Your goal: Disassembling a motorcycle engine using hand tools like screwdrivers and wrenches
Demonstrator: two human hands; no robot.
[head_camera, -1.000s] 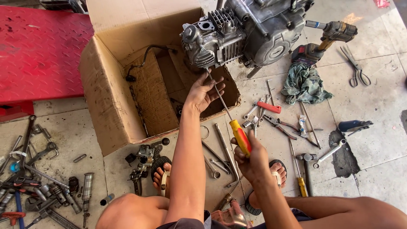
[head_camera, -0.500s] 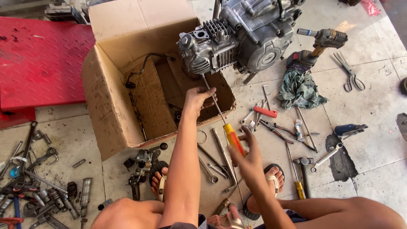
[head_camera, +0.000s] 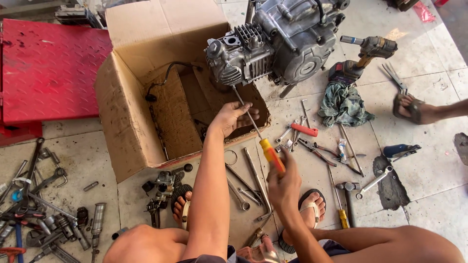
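Head view: the right hand is clenched on the orange handle of a long screwdriver, whose tip meets the engine at the cylinder head. The left hand, just below the engine, pinches the shaft. Pushed at this slant, the tip could slip off and jab the cardboard box beside the engine, or the guiding fingers.

Tiled floor is carrying an open cardboard box, red checker plate, engine, cordless drill, rag, scattered wrenches and a hammer.
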